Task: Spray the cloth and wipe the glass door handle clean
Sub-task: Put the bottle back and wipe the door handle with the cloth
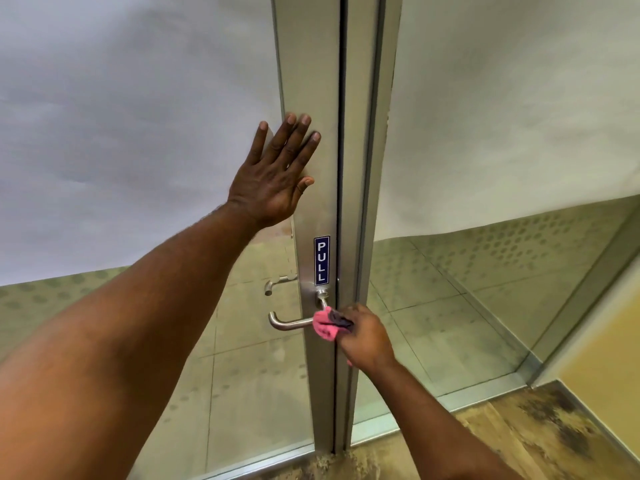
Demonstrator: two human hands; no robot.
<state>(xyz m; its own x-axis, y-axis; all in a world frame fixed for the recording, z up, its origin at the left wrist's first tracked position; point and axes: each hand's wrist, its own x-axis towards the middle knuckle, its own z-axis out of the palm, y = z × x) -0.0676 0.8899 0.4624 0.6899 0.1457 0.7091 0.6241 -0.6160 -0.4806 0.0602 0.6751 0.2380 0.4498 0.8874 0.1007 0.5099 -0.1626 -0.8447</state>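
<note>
Right grip (363, 336) clenches pink cloth (325, 328) against handle (289, 323); left grip (277, 174) flat, empty, on door frame (318, 202).

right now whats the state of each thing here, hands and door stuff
left hand: open, flat against the door frame
right hand: closed on the pink cloth
pink cloth: bunched, pressed on the lever handle near its base
lever handle: horizontal
glass door: shut
PULL sign: stuck upright above the handle

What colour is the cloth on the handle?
Pink, the cloth, bunched in the right hand; head view shows it.
</note>
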